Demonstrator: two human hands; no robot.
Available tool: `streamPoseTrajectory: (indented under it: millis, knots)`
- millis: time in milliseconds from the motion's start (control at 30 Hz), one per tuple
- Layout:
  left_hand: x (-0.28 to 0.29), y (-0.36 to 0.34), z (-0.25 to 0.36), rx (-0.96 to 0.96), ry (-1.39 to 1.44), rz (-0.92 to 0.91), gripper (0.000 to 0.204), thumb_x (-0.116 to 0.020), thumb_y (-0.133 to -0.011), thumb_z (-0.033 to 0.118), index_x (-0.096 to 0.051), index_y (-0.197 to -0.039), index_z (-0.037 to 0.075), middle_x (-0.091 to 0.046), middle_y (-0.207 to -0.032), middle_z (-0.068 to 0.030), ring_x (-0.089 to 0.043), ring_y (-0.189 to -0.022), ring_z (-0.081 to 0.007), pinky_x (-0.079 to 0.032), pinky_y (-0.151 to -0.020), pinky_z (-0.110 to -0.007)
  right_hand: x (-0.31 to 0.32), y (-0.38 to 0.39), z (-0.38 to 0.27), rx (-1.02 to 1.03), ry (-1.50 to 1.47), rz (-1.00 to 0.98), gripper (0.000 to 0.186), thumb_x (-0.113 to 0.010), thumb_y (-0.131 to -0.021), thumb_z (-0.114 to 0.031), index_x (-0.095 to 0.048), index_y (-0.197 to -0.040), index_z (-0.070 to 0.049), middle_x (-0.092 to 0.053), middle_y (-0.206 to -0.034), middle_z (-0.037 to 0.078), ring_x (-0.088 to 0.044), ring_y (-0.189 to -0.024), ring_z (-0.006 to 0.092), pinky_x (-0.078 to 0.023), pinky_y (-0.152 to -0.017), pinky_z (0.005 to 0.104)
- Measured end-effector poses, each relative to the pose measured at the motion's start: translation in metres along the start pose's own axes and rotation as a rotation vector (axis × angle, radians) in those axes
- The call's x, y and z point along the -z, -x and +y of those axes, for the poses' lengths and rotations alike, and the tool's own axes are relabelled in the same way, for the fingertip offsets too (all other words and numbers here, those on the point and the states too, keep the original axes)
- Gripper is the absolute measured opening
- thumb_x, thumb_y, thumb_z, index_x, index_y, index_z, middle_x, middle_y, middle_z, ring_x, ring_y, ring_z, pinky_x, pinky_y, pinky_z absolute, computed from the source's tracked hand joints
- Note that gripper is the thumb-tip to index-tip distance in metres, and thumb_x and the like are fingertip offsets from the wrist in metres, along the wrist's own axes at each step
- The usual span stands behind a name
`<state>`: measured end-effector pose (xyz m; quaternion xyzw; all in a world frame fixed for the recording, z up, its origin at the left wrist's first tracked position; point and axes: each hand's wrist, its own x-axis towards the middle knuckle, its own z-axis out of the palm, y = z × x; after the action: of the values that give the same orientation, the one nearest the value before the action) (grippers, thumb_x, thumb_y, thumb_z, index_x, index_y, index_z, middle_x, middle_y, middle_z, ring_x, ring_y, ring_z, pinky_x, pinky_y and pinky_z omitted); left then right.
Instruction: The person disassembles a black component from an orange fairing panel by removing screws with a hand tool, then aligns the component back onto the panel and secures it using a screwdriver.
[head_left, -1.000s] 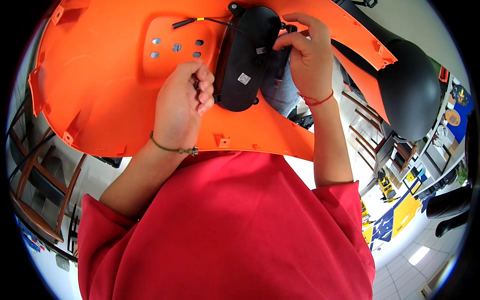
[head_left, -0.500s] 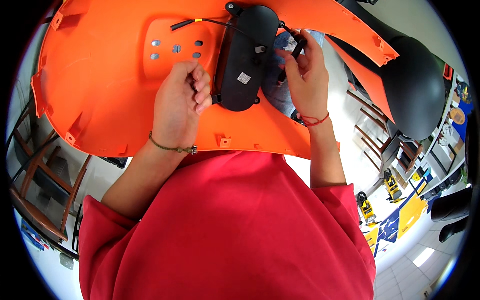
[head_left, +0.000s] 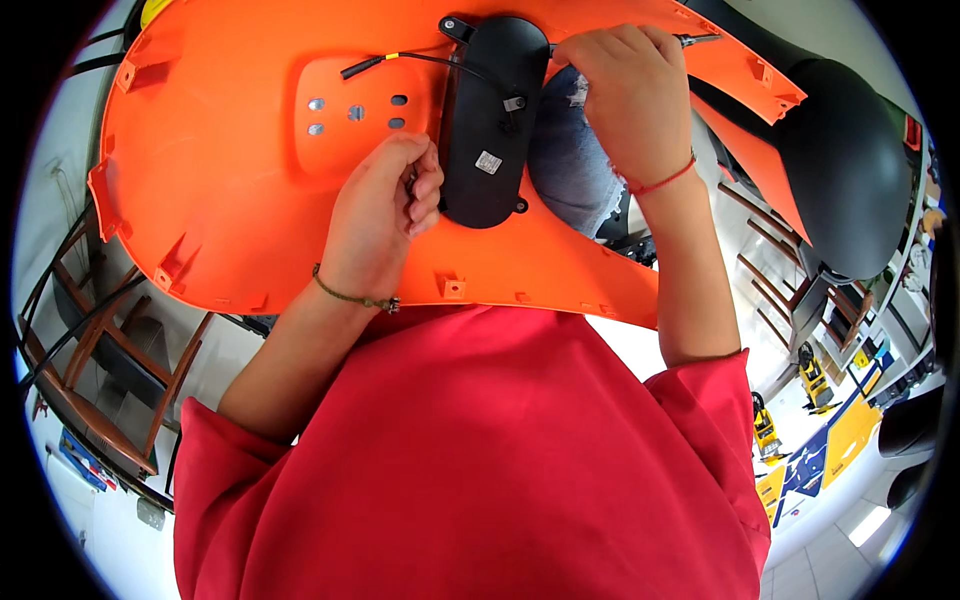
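A black, oblong lamp-like housing (head_left: 490,120) lies on a large orange plastic panel (head_left: 235,200). From it a thin black cable (head_left: 362,67) with a plug end and a yellow band runs left. My left hand (head_left: 385,205) is closed at the housing's lower left side, fingers curled; whatever they hold is hidden. Beside the housing's upper right end, my right hand (head_left: 640,100) wraps around a screwdriver-like tool (head_left: 698,40), whose slim metal shaft sticks out to the right. Its handle is covered by the fingers.
Below the panel's cutout shows a leg in torn jeans (head_left: 570,150). A rounded black part (head_left: 845,165) curves at the right, past the panel. Wooden chairs (head_left: 110,360) stand at the left, and more slatted wood at the right. Yellow machines (head_left: 765,425) are on the floor.
My right hand has turned over and lifted at the housing's upper right end; the tool's shaft now points right. My left hand has shifted slightly right, still curled.
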<state>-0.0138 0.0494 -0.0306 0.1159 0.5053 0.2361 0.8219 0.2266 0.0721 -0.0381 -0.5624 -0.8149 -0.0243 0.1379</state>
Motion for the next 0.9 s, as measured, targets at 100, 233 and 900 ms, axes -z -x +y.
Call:
streamPoseTrajectory:
  millis: [100, 233, 900]
  knots:
    - [-0.009, 0.003, 0.0, -0.006, -0.037, 0.02, 0.021, -0.05, -0.096, 0.026, -0.051, -0.083, 0.009, -0.039, -0.068, 0.0032, -0.035, -0.056, -0.0058, -0.029, -0.051, -0.022, 0.001, 0.009, -0.011, -0.079, -0.001, -0.036, 0.023, -0.059, -0.073, 0.0, -0.068, -0.088, -0.014, -0.068, -0.081, -0.002, -0.061, -0.081, 0.0184, -0.041, -0.081, 0.0337]
    - [-0.046, 0.018, 0.024, -0.088, -0.184, -0.04, 0.019, -0.048, -0.098, 0.023, -0.055, -0.09, 0.007, -0.037, -0.066, 0.0053, -0.031, -0.055, -0.0038, -0.027, -0.05, -0.021, 0.007, 0.033, -0.014, -0.29, -0.263, 0.058, 0.024, -0.056, -0.077, 0.0, -0.069, -0.093, -0.011, -0.069, -0.084, 0.0, -0.063, -0.081, 0.0205, -0.044, -0.077, 0.0338]
    - [-0.03, -0.028, 0.009, -0.417, -0.768, -0.171, 0.015, -0.054, -0.099, 0.018, -0.057, -0.099, 0.004, -0.053, -0.077, 0.0041, -0.046, -0.069, -0.0016, -0.035, -0.058, -0.019, 0.009, 0.039, -0.051, -0.625, -1.346, -0.49, 0.022, -0.052, -0.082, 0.005, -0.062, -0.1, 0.001, -0.069, -0.093, 0.013, -0.071, -0.089, 0.0191, -0.054, -0.074, 0.0291]
